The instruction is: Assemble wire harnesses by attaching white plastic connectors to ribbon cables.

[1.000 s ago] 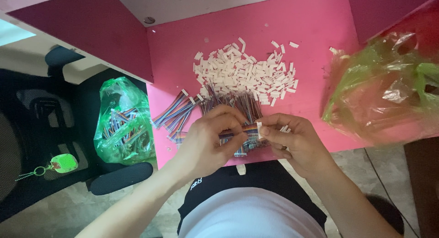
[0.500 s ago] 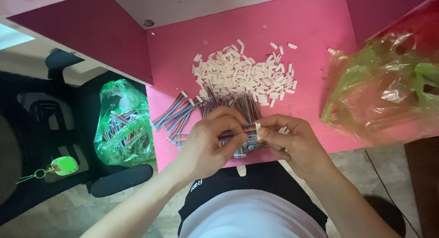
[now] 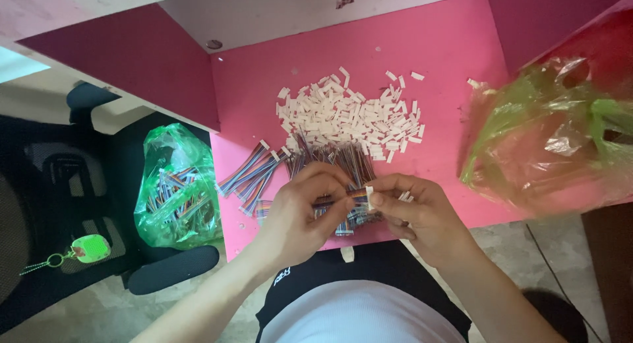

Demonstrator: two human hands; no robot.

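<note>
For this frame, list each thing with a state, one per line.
Left hand: pinching the ribbon wire.
Right hand: holding a white connector at the wire's end.
Ribbon wire: held between both hands.
White connector pile: loose on the pink table.
Green bag: holds wires.

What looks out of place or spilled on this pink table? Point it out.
A few white connector pieces lie scattered away from the main white pile, and one white piece sits below the table edge, on the lap. Otherwise nothing stands out: both hands pinch a multicoloured wire strip.
</note>
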